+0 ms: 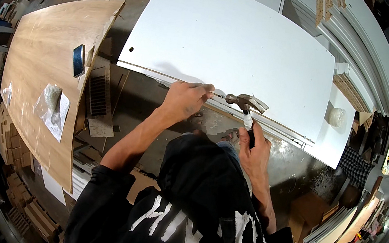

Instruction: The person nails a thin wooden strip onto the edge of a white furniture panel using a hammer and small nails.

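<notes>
The white panel (pixel 233 48) fills the upper middle of the frame, its near edge slanting from centre left down toward the right. At that edge, mid-frame, the person's left grip (pixel 186 102) has its fingers bunched; whatever lies at the fingertips is too small for me to make out, so I cannot tell if they clasp anything. Just right of it, the right grip (pixel 255 151) is wrapped around the handle of a hammer (pixel 244 101), its head over the edge and facing those fingertips.

A gap of floor parts the panel from the wooden surface (pixel 43 37) at left, and more bare floor (pixel 292 166) shows right of the right grip.

Bold white lettering (pixel 173 226) crosses the black top, bent by folds.

I count two dark round holes at the panel's left end, one blue box-like thing (pixel 78 61) and one clear bag (pixel 47 111) on the wooden surface, and one whitish roll (pixel 337 117) at right.
</notes>
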Motion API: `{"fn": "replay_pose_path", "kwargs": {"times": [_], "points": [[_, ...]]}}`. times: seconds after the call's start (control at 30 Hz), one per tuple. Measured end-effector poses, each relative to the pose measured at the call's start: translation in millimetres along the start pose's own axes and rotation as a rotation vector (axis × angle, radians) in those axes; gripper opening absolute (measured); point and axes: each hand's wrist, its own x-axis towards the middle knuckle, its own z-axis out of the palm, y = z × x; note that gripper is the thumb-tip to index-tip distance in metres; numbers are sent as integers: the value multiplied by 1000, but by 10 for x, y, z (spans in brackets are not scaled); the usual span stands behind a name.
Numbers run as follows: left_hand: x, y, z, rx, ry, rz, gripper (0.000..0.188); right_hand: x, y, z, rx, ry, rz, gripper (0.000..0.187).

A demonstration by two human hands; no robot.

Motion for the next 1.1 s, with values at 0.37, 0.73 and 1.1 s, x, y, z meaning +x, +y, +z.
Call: {"fn": "replay_pose_path", "kwargs": {"times": [0.37,0.73,1.1], "points": [[133,27,-136,102,-228,25,14,-2,7,6,-8,1,-20,33],[99,12,-108,47,-177,4,20,10,23,2,14,7,11,35],[37,18,-106,-30,-148,-103,25,85,17,44,-13,7,-52,33]]}}
